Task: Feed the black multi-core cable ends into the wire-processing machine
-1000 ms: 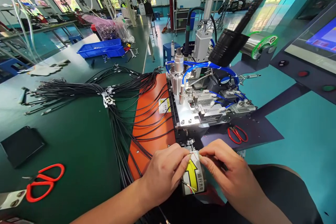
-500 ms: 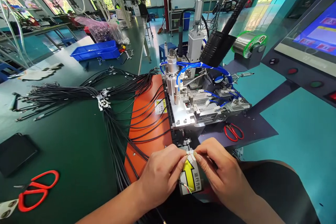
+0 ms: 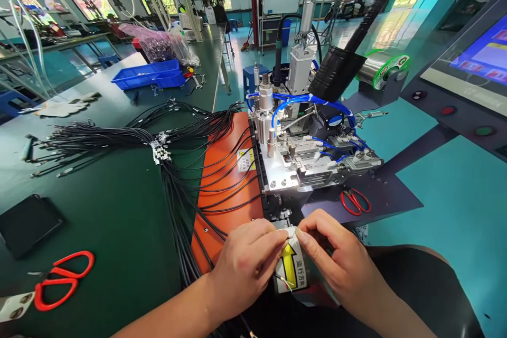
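Note:
Just in front of the machine, my left hand (image 3: 253, 253) is closed, thumb and forefinger pinching a thin wire (image 3: 291, 236). Close by on the other side is my right hand (image 3: 336, 256), its thumb and forefinger pressed together at the wire's far end; the tip there is too small to make out. Below my left fingers pokes a black cable end with fine coloured wires (image 3: 288, 283), lying over a white label with a yellow arrow (image 3: 290, 266). How that cable sits in my left palm is hidden.
A metal machine (image 3: 301, 153) with blue air tubes stands ahead, beside an orange plate (image 3: 225, 185) crossed by black cables. A cable bundle (image 3: 174, 211) lies left. Red-handled scissors (image 3: 65, 280) rest on the green table, another pair (image 3: 355, 202) right. A solder spool (image 3: 384, 69) stands behind.
My left fingers have curled further over the wire, so less of it shows between my hands. Both hands stay close together; the whole view has shifted slightly.

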A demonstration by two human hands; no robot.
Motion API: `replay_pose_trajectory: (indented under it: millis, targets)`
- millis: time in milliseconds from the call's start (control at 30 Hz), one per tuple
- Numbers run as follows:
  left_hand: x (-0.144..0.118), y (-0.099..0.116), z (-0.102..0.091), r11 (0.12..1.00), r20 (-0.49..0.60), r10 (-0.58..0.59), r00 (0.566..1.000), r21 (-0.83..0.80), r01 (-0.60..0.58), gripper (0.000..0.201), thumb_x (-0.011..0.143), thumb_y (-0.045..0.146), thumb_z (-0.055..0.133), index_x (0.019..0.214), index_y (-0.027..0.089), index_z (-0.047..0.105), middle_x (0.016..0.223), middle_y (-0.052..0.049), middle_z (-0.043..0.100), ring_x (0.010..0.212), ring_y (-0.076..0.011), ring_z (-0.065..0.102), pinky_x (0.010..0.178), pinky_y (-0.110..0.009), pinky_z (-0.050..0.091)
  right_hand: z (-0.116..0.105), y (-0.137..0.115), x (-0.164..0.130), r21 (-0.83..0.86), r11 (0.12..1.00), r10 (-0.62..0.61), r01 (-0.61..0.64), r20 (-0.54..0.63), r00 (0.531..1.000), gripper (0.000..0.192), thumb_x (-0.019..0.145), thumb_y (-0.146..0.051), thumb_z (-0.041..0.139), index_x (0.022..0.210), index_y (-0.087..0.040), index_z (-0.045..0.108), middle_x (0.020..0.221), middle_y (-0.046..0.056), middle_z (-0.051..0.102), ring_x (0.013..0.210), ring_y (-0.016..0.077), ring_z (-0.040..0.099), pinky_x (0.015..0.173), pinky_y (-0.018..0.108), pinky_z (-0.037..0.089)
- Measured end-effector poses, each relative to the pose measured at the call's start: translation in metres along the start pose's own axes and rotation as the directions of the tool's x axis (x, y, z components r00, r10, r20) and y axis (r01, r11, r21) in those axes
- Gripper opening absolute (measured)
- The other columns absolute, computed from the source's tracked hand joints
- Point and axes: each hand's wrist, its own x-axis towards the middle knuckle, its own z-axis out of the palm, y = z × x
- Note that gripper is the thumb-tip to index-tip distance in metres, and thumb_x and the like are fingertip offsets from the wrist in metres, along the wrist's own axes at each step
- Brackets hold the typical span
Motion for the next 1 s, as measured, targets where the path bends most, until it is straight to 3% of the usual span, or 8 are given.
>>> replay_pose_trajectory:
  millis: [567, 1000]
  targets:
    - [-0.0018, -0.0004, 0.0021, 0.998, -0.010, 0.031, 0.999, 0.058, -0.030, 0.017, 0.093, 0.012, 0.057, 0.108, 0.014, 0.065, 0.084, -0.006, 0.064, 0.076, -0.0154, 0.058, 0.067, -0.028, 0.047, -0.0009, 0.0025, 0.0017, -0.145, 0.986, -0.071, 0.077, 0.046, 0.996, 0.021, 0.102, -0.033, 0.043, 0.091, -0.022, 0.056, 0.090, 0.001, 0.054, 0.082, 0.0151, 0.052, 0.072, 0.031, 0.042]
    - [-0.0012, 0.0024, -0.0002, 1.000, -0.034, -0.005, 0.999, 0.021, 0.006, 0.013, 0.093, 0.013, 0.056, 0.101, 0.014, 0.066, 0.081, -0.006, 0.062, 0.073, -0.0147, 0.055, 0.065, -0.027, 0.045, 0.0016, 0.0025, -0.0028, 0.028, 0.999, 0.032, -0.033, 0.047, 0.998, 0.023, 0.101, -0.041, 0.047, 0.092, -0.024, 0.060, 0.089, 0.000, 0.058, 0.079, 0.0141, 0.056, 0.070, 0.029, 0.045]
